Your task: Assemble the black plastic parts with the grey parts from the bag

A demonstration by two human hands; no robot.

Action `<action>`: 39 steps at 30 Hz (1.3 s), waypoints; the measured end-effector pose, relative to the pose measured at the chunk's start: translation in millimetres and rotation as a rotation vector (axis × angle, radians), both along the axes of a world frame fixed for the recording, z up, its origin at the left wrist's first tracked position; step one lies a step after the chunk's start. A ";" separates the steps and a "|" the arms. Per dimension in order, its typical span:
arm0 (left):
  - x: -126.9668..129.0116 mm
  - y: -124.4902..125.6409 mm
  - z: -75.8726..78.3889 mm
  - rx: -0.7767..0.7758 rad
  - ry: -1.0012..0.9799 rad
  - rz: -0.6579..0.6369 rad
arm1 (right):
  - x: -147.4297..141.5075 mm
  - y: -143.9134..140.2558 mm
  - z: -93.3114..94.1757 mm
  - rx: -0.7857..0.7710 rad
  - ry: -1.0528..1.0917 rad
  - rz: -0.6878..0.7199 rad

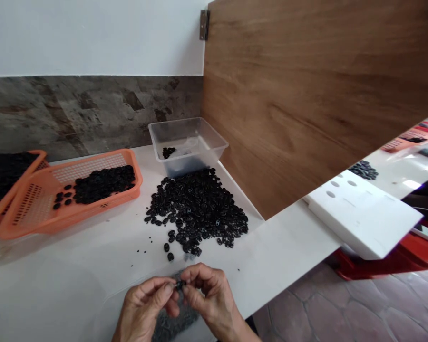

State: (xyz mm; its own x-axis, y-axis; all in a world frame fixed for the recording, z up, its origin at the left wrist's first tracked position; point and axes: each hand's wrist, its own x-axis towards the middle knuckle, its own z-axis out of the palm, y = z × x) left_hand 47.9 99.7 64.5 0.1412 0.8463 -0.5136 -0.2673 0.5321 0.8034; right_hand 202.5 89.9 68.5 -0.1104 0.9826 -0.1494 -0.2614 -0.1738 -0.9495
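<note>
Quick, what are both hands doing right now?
Left hand: closed, pinching a small black piece.
Right hand: closed, pinching the same small black piece from the other side.

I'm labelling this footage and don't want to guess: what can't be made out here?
Head view:
Small black piece: exact shape, mostly covered by the fingertips of the left hand and right hand.
Leftmost orange basket: its left part, cut off by the left edge.
Black pile: lower pieces, hidden under those on top.
Far basket at right: contents, blurred.
</note>
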 end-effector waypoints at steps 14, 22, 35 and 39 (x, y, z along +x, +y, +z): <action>12.1 -8.7 0.7 0.057 0.013 0.101 | -15.5 -7.4 -9.7 0.019 0.168 -0.094; 11.9 -4.7 8.8 0.133 0.081 0.166 | -2.9 -4.7 4.7 0.026 0.079 -0.128; 10.0 -4.8 17.6 0.156 0.160 0.111 | -7.3 0.5 0.8 -0.020 0.186 0.012; 8.5 -3.9 20.2 0.152 0.221 0.086 | -9.8 0.7 0.2 -0.021 0.157 0.014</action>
